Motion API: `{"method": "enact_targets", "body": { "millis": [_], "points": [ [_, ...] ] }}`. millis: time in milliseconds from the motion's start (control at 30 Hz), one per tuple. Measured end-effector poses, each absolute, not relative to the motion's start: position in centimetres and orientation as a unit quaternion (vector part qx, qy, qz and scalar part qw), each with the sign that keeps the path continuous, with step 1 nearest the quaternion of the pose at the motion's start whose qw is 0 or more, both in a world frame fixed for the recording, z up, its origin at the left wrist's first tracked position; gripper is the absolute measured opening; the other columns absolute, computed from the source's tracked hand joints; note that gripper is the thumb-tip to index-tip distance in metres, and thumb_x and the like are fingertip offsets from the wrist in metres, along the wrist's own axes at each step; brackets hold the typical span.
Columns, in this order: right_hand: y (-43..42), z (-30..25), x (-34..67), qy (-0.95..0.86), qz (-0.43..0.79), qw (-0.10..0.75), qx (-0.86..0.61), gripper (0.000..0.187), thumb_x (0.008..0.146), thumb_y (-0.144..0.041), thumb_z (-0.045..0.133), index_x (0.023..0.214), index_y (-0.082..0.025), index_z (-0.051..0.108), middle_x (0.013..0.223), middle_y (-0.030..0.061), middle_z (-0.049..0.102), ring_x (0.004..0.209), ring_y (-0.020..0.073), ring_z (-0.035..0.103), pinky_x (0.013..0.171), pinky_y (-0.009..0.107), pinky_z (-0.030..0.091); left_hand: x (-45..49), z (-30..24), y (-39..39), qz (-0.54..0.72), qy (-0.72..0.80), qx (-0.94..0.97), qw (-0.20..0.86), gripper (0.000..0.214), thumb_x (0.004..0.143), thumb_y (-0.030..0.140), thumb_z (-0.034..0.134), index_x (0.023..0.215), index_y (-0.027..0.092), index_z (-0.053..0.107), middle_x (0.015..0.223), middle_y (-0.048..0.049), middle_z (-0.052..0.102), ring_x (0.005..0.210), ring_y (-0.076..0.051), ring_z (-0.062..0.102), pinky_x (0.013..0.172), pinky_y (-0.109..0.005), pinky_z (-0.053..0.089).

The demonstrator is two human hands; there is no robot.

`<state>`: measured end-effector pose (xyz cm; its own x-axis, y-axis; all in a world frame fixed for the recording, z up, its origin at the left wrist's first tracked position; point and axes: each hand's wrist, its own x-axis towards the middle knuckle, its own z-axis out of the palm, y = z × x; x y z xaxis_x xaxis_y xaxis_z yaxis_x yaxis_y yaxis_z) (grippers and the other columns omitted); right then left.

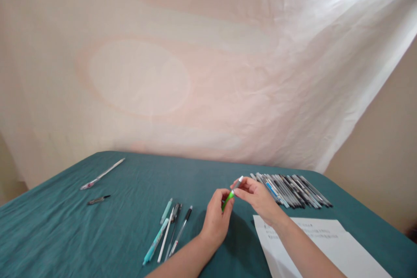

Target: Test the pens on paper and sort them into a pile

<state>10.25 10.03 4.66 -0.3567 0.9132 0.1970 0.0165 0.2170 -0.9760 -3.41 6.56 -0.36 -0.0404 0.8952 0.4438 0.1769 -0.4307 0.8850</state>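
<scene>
A: Head view. Grip?
B: Both hands loaded. My left hand is wrapped round the barrel of a green pen; my right hand pinches its grey end. Pen is right of centre, lower half of frame, lifted off the table.

A: Capped or bare at that end?
B: Can't tell. Too small.

A: Progress?
B: Partway, I'd judge. Done: a tight pen row lies side by side at right of frame, and there are written lines on the paper, lower right. Remaining: the green pen is in my fingers, not set down. The loose pens, lower left of centre, lie apart from the row; can't tell whether they're dealt with.

A: Counts?
B: Hands: 2, both mine. Green pen: 1. Loose pens: about 6 pieces; they overlap, so not firm. Left side of frame: 1 long clear pen and, below it, 1 short dark piece, maybe a cap. Row: packed too close to count. Paper: at least 1 sheet; stepped edge hints at a second.
</scene>
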Motion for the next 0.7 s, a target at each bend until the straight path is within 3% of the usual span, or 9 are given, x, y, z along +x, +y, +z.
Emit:
{"method": "enact_targets", "body": {
  "millis": [533,633,700],
  "points": [
    [10.0,2.9,9.6,-0.614,0.495,0.471,-0.394,0.027,0.070,-0.042,0.064,0.076,-0.017,0.054,0.067,-0.0024,0.055,0.065,0.0117,0.051,0.064,0.024,0.041,-3.6,-0.4,6.6,0.570,0.431,0.626,0.312,0.015,0.084,0.027,0.044,0.088,0.018,0.055,0.082,-0.0021,0.059,0.077,-0.014,0.054,0.071,-0.027,0.041],
    [10.1,3.2,10.0,-0.622,0.508,0.453,-0.387,0.029,0.071,-0.043,0.062,0.085,-0.018,0.056,0.073,-0.0009,0.057,0.070,0.0132,0.054,0.066,0.026,0.043,-3.6,-0.4,6.6,0.569,0.426,0.628,0.317,0.016,0.084,0.026,0.043,0.090,0.018,0.055,0.084,-0.0025,0.060,0.078,-0.014,0.054,0.072,-0.026,0.041],
    [10.2,3.7,10.5,-0.631,0.522,0.433,-0.376,0.035,0.073,-0.042,0.061,0.099,-0.020,0.055,0.087,0.0024,0.060,0.081,0.0158,0.055,0.072,0.029,0.044,-3.6,-0.4,6.7,0.567,0.430,0.627,0.317,0.016,0.085,0.026,0.042,0.091,0.018,0.055,0.085,-0.0026,0.060,0.079,-0.014,0.054,0.072,-0.026,0.041]
  ]
}}
